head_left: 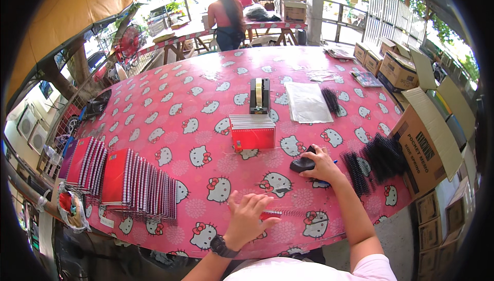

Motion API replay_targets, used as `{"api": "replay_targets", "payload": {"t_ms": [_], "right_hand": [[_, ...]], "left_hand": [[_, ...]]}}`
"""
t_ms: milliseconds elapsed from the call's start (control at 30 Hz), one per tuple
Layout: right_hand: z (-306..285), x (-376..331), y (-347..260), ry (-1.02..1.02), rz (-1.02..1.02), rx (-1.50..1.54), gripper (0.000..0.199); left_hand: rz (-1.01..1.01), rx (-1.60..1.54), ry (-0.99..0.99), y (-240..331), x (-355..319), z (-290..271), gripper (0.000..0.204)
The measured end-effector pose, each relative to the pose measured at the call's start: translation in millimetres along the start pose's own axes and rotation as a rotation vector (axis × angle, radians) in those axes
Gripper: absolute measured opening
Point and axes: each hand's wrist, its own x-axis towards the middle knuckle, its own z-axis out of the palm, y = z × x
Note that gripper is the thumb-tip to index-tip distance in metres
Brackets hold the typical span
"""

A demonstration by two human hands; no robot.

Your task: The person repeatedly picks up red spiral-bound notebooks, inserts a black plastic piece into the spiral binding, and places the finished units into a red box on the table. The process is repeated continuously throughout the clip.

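The left hand (247, 223) has its fingers loosely spread and grips nothing visible; it hovers over or rests on the near part of the table (206, 183), beside a thin spiral coil (292, 213) that stretches to the right, and whether it touches that coil cannot be told. The right hand (321, 164) has its fingers bent around a black object (302, 164) on the table, just beside a blue pen (320, 182). Beyond them stands a row of red notebooks (253, 138).
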Motion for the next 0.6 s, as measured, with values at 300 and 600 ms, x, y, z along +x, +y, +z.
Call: {"api": "replay_targets", "payload": {"t_ms": [300, 600], "right_hand": [[15, -57, -60, -0.530, -0.101, 0.883, 0.066], [20, -62, -71, -0.428, -0.211, 1.090, 0.050]], "left_hand": [[-0.007, 0.024, -0.013, -28, -18, -1, 0.020], [0.013, -0.017, -0.011, -30, -21, -6, 0.024]]}}
